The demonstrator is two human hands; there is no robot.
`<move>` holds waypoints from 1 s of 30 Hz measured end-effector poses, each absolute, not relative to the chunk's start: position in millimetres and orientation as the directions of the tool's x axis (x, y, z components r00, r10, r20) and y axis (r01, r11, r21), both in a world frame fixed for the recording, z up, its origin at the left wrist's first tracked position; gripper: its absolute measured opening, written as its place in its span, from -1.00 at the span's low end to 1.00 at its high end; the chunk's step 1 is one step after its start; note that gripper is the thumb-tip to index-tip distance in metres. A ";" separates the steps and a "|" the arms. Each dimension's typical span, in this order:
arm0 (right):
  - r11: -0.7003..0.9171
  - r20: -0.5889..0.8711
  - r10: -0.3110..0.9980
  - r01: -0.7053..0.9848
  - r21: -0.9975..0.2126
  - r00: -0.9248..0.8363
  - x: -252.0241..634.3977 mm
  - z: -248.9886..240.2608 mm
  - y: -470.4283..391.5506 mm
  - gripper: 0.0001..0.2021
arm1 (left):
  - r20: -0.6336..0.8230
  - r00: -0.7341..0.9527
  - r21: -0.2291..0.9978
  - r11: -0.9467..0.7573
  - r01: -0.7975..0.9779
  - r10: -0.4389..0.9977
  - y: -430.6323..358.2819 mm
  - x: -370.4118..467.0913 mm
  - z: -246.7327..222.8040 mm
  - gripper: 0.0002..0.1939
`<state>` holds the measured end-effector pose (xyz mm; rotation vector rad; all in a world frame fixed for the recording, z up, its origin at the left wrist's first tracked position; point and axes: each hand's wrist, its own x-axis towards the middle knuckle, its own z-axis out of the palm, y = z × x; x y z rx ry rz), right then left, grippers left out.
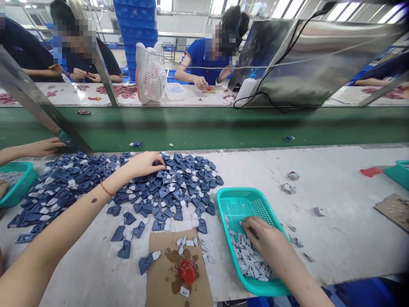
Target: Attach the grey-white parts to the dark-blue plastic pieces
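Observation:
My left hand reaches over a wide pile of dark blue pieces with light tabs, fingers curled down at its top edge; what they hold, if anything, is hidden. My right hand is inside a green basket, its fingertips together above small light grey pieces. Whether a piece sits between those fingertips is too small to tell. Between the arms lies a stained cardboard sheet bearing a red round cap and several grey pieces. One blue piece rests on its left edge.
A green belt runs behind the table, with a metal post at the left. Another person's hand is near the pile's left end, beside a second green basket. People work across the belt. Scraps and cardboard lie right.

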<state>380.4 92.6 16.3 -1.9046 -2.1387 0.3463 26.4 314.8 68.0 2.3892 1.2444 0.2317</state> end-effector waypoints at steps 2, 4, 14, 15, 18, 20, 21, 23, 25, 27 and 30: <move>0.110 0.031 0.994 0.943 -0.315 -0.105 377.4 17.0 90.9 -0.76 | -0.080 0.574 0.417 -0.495 0.762 0.815 312.9 29.6 67.0 -0.71; 0.084 0.047 0.996 0.939 -0.335 -0.072 375.8 16.3 91.3 -0.77 | -0.120 0.566 0.397 -0.484 0.780 0.815 315.5 31.1 67.0 -0.73; 0.027 0.175 0.982 0.877 -0.481 0.066 348.0 43.4 78.1 -0.83 | -0.190 0.477 0.393 -0.378 0.838 0.858 316.3 32.6 69.2 -0.86; 0.060 0.208 0.976 0.856 -0.513 0.056 336.4 50.5 72.4 -0.84 | -0.174 0.460 0.404 -0.363 0.840 0.871 315.2 32.1 70.2 -0.86; 0.195 0.195 0.976 0.788 -0.584 -0.097 295.5 64.7 53.7 -0.89 | -0.097 0.388 0.450 -0.307 0.839 0.917 308.4 25.2 75.8 -0.82; 0.251 0.138 0.968 0.745 -0.618 -0.212 270.2 64.8 42.8 -0.89 | -0.032 0.322 0.488 -0.266 0.831 0.946 297.0 16.1 80.8 -0.73; 0.267 0.115 0.961 0.734 -0.624 -0.252 260.0 62.5 38.6 -0.88 | 0.008 0.281 0.548 -0.239 0.801 0.960 288.2 10.9 83.1 -0.68; 0.291 0.085 0.949 0.734 -0.614 -0.305 245.7 55.6 33.1 -0.87 | 0.067 0.181 0.753 -0.169 0.636 0.981 264.2 1.1 86.7 -0.63; 0.312 0.072 0.939 0.747 -0.587 -0.336 238.3 49.5 30.9 -0.87 | 0.059 0.089 0.941 -0.085 0.328 0.994 233.5 -5.9 87.7 -0.64; 0.329 0.070 0.933 0.754 -0.569 -0.354 234.7 45.9 30.7 -0.87 | -0.026 0.065 0.999 0.023 0.044 0.998 199.9 -9.0 84.9 -0.69; 0.342 0.050 0.926 0.774 -0.534 -0.374 230.9 43.9 30.7 -0.85 | -0.192 0.131 0.957 0.215 -0.194 0.973 151.6 -7.2 73.1 -0.74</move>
